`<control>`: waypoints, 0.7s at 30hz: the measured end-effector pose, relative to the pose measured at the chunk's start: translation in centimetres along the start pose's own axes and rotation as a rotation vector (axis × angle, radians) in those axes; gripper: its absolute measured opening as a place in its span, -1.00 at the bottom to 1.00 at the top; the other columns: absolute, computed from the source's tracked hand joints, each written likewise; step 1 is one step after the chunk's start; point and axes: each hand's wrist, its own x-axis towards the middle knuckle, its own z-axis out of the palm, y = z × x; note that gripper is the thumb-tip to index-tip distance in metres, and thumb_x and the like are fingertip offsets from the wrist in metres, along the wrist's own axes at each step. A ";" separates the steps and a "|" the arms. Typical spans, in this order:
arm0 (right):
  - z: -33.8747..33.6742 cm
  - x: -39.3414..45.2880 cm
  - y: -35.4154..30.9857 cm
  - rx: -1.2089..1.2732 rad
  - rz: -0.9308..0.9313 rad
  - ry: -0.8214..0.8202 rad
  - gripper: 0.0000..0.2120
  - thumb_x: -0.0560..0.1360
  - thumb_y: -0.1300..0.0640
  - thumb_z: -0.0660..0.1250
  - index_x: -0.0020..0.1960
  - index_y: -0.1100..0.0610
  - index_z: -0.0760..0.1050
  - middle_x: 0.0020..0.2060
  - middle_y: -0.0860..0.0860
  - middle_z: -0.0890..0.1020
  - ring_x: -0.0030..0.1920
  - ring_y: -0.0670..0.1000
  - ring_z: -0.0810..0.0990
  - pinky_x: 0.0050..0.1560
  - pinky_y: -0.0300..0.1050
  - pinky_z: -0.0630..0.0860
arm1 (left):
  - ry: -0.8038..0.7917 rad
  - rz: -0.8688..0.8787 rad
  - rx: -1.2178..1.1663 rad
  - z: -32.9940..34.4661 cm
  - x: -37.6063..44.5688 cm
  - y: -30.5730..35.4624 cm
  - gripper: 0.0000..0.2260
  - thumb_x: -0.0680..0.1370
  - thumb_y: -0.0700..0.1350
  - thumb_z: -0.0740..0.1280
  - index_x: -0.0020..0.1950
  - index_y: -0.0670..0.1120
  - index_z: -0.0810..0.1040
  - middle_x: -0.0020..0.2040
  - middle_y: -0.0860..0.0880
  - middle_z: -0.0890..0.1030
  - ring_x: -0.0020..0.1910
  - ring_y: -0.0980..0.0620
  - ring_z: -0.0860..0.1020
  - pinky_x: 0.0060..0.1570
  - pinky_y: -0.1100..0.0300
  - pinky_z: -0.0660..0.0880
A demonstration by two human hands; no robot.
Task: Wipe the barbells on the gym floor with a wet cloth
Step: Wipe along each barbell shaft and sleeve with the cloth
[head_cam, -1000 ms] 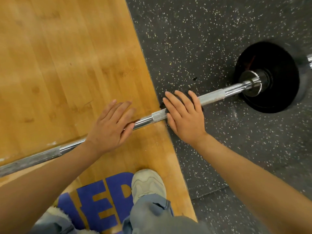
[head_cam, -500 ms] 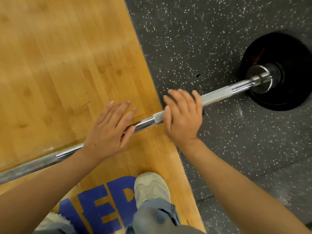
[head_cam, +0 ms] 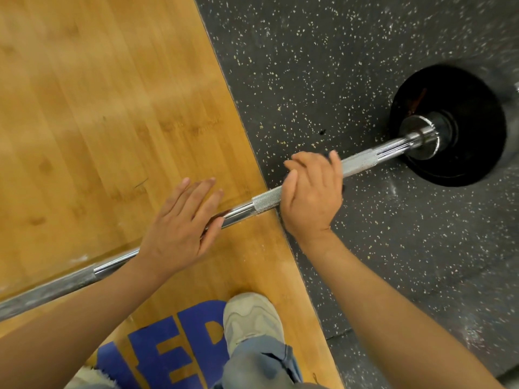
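Two bare hands rest on a barbell [head_cam: 264,200] that lies across the gym floor, running from the lower left edge of the view up to the right. The left hand [head_cam: 179,226] lies flat on the smooth chrome stretch of the bar, fingers straight and close together, over the wooden platform [head_cam: 98,122]. The right hand [head_cam: 311,197] curls its fingers over the rough, cross-hatched grip section, just where the wood meets the black rubber flooring [head_cam: 337,66]. No cloth can be seen in either hand; whether one sits under the right palm cannot be told.

The bar is a slim, shiny steel rod with matte knurled bands. At its far right end a thick black round weight plate [head_cam: 449,124] stands on the speckled rubber, behind a chrome collar. The wood is warm, glossy and plank-grained, with blue lettering [head_cam: 174,352] near the bottom edge, beside a pale sneaker [head_cam: 252,318].

To wipe well, the left hand should likely steady the bar against rolling while the right wraps fully round it and slides along, pressing harder on the knurled bands, where grime probably lodges.
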 end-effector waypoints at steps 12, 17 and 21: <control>-1.0 2.9 3.3 -0.084 0.276 -0.027 -0.68 0.64 0.23 0.09 -0.01 0.31 0.61 0.00 0.16 0.62 0.12 0.22 0.59 0.50 0.23 0.18 | -0.016 -0.017 -0.008 -0.1 0.3 -0.1 -0.63 0.69 0.00 0.09 0.32 -0.22 0.47 0.31 -0.25 0.52 0.23 -0.20 0.54 0.44 -0.12 0.27; -0.5 1.5 -2.4 -0.099 0.386 -0.106 -0.59 0.65 0.14 0.06 0.25 0.33 0.57 0.23 0.16 0.60 0.33 0.22 0.48 0.53 0.18 0.14 | -0.017 -0.009 -0.009 -0.2 0.2 0.0 -0.63 0.68 -0.01 0.11 0.30 -0.24 0.49 0.31 -0.25 0.52 0.23 -0.20 0.54 0.46 -0.11 0.25; -2.0 1.8 1.3 -0.088 0.188 -0.212 -0.54 0.68 0.11 -0.02 0.38 0.33 0.47 0.36 0.20 0.52 0.41 0.22 0.44 0.52 0.15 0.15 | -0.028 -0.012 -0.017 -0.3 0.3 0.1 -0.62 0.68 -0.01 0.11 0.29 -0.25 0.52 0.31 -0.25 0.52 0.24 -0.19 0.53 0.47 -0.11 0.24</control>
